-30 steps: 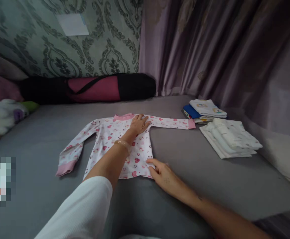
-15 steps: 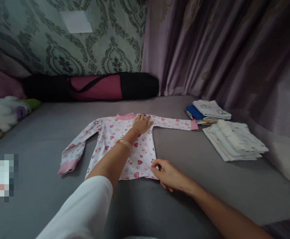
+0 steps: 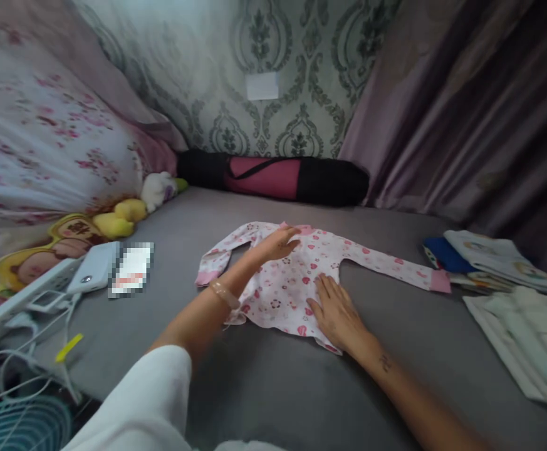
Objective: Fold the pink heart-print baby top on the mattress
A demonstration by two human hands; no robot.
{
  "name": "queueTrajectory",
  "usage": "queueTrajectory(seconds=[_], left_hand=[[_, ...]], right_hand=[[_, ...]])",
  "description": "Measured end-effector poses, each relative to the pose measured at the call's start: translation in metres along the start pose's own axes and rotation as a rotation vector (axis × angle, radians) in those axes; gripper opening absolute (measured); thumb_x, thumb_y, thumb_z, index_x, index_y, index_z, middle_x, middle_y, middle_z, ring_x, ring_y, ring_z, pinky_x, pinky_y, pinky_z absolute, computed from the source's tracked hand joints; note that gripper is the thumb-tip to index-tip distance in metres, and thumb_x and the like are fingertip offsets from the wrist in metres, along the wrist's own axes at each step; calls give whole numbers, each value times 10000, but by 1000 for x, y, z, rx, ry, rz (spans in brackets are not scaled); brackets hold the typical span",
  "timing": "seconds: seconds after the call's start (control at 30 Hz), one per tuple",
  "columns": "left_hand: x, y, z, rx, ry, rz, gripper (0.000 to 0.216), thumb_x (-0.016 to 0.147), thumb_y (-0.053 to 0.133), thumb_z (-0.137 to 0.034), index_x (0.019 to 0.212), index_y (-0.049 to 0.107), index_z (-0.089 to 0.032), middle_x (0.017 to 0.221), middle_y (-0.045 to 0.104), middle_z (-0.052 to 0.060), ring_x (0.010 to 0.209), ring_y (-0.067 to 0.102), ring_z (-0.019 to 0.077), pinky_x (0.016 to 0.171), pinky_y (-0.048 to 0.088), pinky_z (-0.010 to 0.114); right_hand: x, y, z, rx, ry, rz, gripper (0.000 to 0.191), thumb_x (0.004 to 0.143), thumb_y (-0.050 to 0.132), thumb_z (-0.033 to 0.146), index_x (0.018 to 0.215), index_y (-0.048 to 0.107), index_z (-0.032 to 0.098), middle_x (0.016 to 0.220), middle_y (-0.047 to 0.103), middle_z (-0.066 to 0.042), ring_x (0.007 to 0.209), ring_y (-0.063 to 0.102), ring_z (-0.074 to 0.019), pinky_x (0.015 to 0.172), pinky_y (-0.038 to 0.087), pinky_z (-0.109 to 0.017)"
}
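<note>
Grey bed [image 3: 395,388], damask wall, purple curtain, both hands [image 3: 280,240] [image 3: 336,310] spread flat on heart-print top [image 3: 292,285]

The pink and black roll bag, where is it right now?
The roll bag lies at the far edge of the grey bed, against the patterned wall, beyond the pink shirt.

Your left hand [image 3: 280,240] and right hand [image 3: 335,311] both flat, palms down, fingers extended, forearms outstretched.

wall [image 3: 301,75]: damask paper | curtain [image 3: 465,106]: mauve | light: seemingly dim
</note>
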State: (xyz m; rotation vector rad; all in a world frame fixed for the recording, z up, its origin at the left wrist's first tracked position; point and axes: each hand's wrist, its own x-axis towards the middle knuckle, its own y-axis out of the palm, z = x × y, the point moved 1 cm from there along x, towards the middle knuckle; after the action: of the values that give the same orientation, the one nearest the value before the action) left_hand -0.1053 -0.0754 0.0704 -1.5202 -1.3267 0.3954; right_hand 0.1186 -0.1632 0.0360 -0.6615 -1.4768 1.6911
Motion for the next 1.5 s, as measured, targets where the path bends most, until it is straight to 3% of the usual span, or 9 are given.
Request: queueTrajectory(seconds=[0.2,0.4,0.57,0.73,0.93,1.17,1.27,1.4,1.5], left_hand=[[-113,-82,64,115,-609,-116,395,859,507,-392,1164,594,-157,1138,656,119,1019,610,232,864,472,327],[-181,-102,87,20,-952,31,555,725,551,-636,988,615,-151,947,674,90,851,624,226,691,457,275],[-175,-92,77,81,-1017,73,493,644,591,-660,815,585,-198,769,637,43,745,577,218,558,369,258],[-161,-94,83,10,-959,105,238,718,581,-436,747,533,-205,688,579,-7,681,541,175,545,351,241],[-155,-126,102,517,-723,-176,183,848,372,-144,962,508,-190,865,622,79,808,582,217,750,417,312],[-175,-126,141,615,-624,44,247,731,451,-37,884,574,-187,1050,639,143,984,583,276,912,396,396],[-182,-136,154,412,-676,125,262,660,478,-61,830,625,-195,993,667,96,934,602,253,847,440,347],[-181,-169,167,284,-882,-99,377,672,430,-123,964,663,-173,986,680,69,907,612,211,806,463,291],[-178,-180,175,217,-1031,-52,366,661,471,-162,962,679,-156,968,695,77,914,618,224,797,466,290]], right_hand=[[20,-14,-13,54,-58,60,458,960,347,383,1294,530,128,1343,545,-164,1261,476,-270,1076,290,-442],[91,-30,4,199,-132,-11,331,951,348,238,1144,605,159,1165,639,-115,1070,581,-202,941,395,-301],[163,-2,45,262,-153,2,345,927,356,121,1134,630,154,1163,647,-98,1088,571,-173,954,383,-269],[212,28,80,211,-120,-51,365,900,365,62,1145,633,104,1172,633,-132,1129,542,-187,981,365,-270],[222,53,92,163,-77,-122,351,940,377,179,1225,576,124,1281,557,-147,1200,478,-228,1019,336,-335],[217,69,89,129,-94,-143,386,961,333,226,1265,546,120,1384,485,-147,1269,417,-231,1042,301,-357],[220,65,86,122,-104,-139,358,946,370,219,1219,584,133,1353,519,-139,1241,446,-233,1026,310,-343],[238,52,82,120,-99,-111,350,958,334,207,1076,658,144,1134,643,-129,1097,546,-216,960,352,-303],[261,43,82,119,-105,-119,380,972,300,204,1099,651,133,1121,644,-137,1079,560,-217,926,370,-292]])
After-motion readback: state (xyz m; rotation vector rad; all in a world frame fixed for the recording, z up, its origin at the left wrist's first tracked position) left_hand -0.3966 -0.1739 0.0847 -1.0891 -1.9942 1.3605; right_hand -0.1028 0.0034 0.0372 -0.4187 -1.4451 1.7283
